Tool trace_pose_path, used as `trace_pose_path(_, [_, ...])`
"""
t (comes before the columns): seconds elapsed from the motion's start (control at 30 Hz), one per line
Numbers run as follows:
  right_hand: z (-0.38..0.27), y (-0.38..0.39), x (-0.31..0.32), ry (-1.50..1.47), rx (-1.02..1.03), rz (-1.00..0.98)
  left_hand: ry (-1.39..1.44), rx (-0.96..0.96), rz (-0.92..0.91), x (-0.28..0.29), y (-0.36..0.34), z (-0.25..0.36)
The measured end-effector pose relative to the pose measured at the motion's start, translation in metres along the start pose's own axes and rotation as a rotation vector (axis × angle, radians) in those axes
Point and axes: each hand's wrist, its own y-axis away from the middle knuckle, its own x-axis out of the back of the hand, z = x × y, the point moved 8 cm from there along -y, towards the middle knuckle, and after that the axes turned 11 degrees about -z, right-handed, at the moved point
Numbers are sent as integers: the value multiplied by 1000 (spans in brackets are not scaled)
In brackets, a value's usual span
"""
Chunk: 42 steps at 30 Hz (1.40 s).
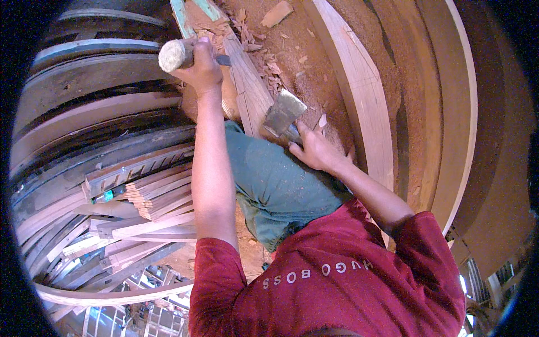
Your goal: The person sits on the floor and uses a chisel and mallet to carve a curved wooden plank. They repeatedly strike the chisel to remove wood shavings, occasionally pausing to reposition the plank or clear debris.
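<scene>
My left hand [203, 70] is closed around a chisel with a thick round wooden handle [172, 55], its pale end frayed. A short dark metal blade [223, 59] shows on the other side of the fist, over a pale timber [250, 84] that lies beside my leg. Pencil-like lines mark that timber. In my right hand [320, 147] is a tool with a broad, square, worn metal head [285, 112]; whether it is a hammer or a hatchet I cannot tell. The head hangs over the timber's near end, by my knee.
Curled wood shavings [269, 64] and sawdust lie along the timber. A long curved plank [359, 73] stretches along the right, with more boards beyond. Stacked wooden strips [157, 196] and dark beams [106, 73] crowd the left. Green-painted wood [181, 17] shows at the top.
</scene>
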Motion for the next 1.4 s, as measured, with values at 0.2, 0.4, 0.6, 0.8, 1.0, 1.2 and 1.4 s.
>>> trace_pose_path(0.2, [4, -1, -2, -25, 5, 11, -57, -6, -52, 1, -6, -2])
trace_pose_path(0.4, [3, -1, -1, 28, 84, 122, -47, 7, -75, -7, -13, -1])
trace_pose_path(0.6, [13, -6, -7, 8, 69, 110, 25, 65, -77, -2, -13, -6])
trace_pose_path(0.8, [6, -2, -3, 39, 60, 95, -32, -8, -69, -5, -12, 3])
trace_pose_path(1.0, [6, -1, -1, 17, 86, 94, -46, -34, -2, -8, -10, 5])
trace_pose_path(1.2, [-54, 10, 81, 26, 214, 260, -254, -112, 25, 8, -9, -4])
trace_pose_path(1.4, [-238, 104, 226, 270, 965, 706, -287, -72, 61, 21, -10, -13])
